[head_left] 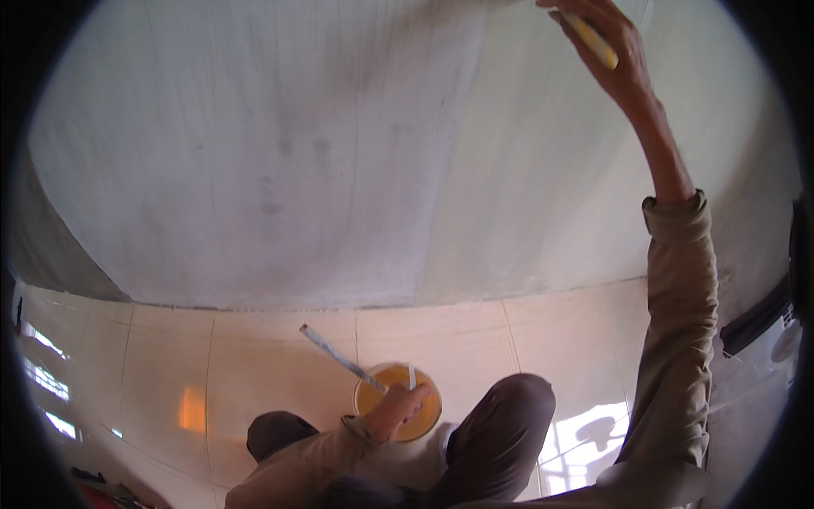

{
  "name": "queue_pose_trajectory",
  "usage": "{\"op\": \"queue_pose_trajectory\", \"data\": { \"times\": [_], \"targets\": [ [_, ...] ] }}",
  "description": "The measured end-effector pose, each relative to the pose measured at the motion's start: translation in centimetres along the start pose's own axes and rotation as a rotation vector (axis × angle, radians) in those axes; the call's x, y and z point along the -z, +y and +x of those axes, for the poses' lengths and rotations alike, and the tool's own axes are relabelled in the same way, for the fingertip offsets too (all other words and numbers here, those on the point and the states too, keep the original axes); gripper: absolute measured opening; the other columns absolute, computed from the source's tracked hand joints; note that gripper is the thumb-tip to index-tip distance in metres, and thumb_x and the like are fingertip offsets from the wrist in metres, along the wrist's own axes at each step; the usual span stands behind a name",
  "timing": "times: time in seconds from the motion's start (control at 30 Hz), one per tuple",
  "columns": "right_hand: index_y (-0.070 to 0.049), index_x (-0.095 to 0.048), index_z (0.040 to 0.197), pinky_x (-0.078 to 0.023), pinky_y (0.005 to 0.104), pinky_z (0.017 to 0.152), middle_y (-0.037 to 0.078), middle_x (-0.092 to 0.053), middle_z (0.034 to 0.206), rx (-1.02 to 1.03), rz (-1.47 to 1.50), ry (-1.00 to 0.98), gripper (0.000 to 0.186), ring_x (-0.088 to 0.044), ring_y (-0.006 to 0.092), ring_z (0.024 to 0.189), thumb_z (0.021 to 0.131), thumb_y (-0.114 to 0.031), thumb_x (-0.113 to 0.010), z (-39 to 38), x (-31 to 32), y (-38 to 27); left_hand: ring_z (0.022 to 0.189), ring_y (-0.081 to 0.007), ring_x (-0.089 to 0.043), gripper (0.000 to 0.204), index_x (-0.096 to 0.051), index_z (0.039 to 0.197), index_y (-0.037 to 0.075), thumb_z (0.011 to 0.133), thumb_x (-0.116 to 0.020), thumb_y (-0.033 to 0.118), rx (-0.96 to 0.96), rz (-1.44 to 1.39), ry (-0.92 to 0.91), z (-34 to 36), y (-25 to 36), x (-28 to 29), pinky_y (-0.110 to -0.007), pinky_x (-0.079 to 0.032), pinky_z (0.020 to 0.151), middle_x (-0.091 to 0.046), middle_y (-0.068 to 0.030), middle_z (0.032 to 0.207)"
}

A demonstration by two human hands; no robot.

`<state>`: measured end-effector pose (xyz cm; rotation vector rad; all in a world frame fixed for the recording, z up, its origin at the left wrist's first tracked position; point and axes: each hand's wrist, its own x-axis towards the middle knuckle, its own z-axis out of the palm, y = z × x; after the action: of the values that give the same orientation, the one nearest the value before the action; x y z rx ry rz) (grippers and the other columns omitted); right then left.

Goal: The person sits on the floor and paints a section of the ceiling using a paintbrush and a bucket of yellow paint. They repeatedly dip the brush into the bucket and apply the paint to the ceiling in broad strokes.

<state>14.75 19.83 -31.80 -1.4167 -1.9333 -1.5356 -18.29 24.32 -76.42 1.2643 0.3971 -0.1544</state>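
My left hand (397, 413) is closed over a round bucket (438, 417) with yellowish insides. Out of that fist, toward the upper left, sticks a long flat grey strip (339, 355) like a blade seen edge-on. Beside the fingers a short whitish piece (412, 375) stands up; whether it belongs to the same tool I cannot tell. High up by the pale wall (356, 153), my right hand (606, 47) is wrapped round a worn yellow handle (598, 44). The working end of this tool is hidden or out of view at the top edge.
Light glossy floor tiles (263, 356) meet the wall's foot. My bent knees (509, 416) flank the bucket. A dark object (757, 327) stands at the far right. Several dark and red things (106, 488) lie at the lower left. The wall carries grey smudges and a paler area toward the right.
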Motion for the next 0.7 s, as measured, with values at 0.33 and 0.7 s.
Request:
{"op": "queue_pose_trajectory", "data": {
  "times": [0.33, 0.7],
  "targets": [
    [-0.007, -0.072, 0.103, -0.060, 0.0342, 0.078, 0.004, -0.074, 0.110, -0.671, 0.746, -0.573, 0.022, -0.070, 0.0193, 0.098, 0.082, -0.001, -0.076, -28.4, -7.4, -24.1, 0.057, -0.0075, -0.033, 0.025, -0.054, 0.090, 0.010, 0.095, -0.051, 0.034, 0.246, -0.225, 0.213, -0.4, 2.3, -2.0, -0.027, -0.028, 0.055, -0.043, 0.0045, 0.068],
    [0.003, -0.068, 0.109, -0.057, 0.0287, 0.067, 0.010, -0.071, 0.095, -1.424, 1.422, -0.739, 0.027, -0.068, 0.0146, 0.080, 0.088, -0.013, -0.075, -29.2, -4.1, -29.6, 0.058, -0.0076, -0.030, 0.029, -0.053, 0.092, 0.010, 0.095, -0.047, 0.039, 0.182, -0.317, 0.284, 1.3, 1.5, -0.3, -0.027, -0.031, 0.061, -0.042, 0.0041, 0.069]
  ]
}}
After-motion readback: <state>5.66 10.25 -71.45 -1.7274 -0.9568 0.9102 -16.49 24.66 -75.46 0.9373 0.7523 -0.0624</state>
